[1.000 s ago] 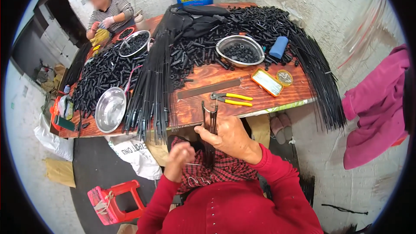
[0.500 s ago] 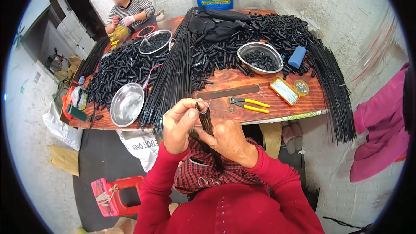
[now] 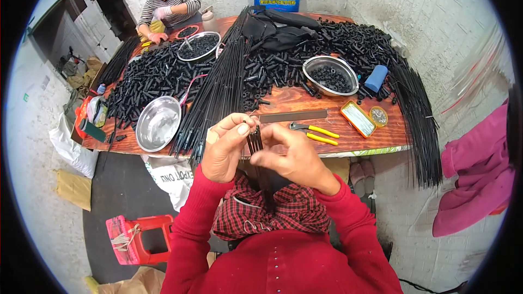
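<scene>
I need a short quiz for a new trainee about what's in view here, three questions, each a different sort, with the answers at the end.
1. Multiple choice: what is between the left hand and the right hand?
A) a roll of tape
B) a bundle of thin dark rods
C) a paintbrush

2. True or false: the yellow-handled pliers are in the right hand.

3. Fill in: seen in the picture, the blue block lies to the ___ of the steel bowl of small black pieces.

Key: 1. B. 2. False: the yellow-handled pliers lie on the table. 3. Right.
</scene>
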The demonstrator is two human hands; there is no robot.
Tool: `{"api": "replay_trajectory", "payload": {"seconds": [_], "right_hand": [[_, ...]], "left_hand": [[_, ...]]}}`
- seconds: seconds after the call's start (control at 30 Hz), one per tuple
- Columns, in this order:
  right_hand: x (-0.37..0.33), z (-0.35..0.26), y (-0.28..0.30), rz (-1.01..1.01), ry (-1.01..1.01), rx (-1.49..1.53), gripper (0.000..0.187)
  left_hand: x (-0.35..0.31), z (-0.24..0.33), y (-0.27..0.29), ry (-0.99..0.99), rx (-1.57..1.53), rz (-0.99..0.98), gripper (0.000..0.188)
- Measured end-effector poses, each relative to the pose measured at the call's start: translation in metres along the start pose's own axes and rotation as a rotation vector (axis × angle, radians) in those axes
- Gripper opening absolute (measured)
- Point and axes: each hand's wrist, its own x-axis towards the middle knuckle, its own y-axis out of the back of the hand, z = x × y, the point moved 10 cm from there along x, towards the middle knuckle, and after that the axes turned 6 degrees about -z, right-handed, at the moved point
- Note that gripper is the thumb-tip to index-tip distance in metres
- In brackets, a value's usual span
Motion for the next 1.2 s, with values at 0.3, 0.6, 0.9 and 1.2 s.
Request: {"api": "replay_trajectory", "payload": {"seconds": [0.3,0.6,0.9,1.2], "right_hand": [[0.01,0.026,-0.01,-0.086,-0.046,0.738,0.014],[0.013,0.038,-0.009,-0.062,-0.064,0.549,0.014],[0.016,0.038,-0.005,-0.028,-0.067,0.593,0.026],[0.025,0.035,0.0,-0.092,-0.026,0.5,0.016]], "left_hand": [[-0.007,0.003,-0.004,-0.077,0.014,0.025,0.008],[-0.009,0.006,0.006,-0.083,0.042,0.151,0.032],[-0.01,0.027,-0.013,-0.229,0.315,0.058,0.028],[-0.01,0.032,-0.002,-0.285,0.474,0.167,0.024]]}}
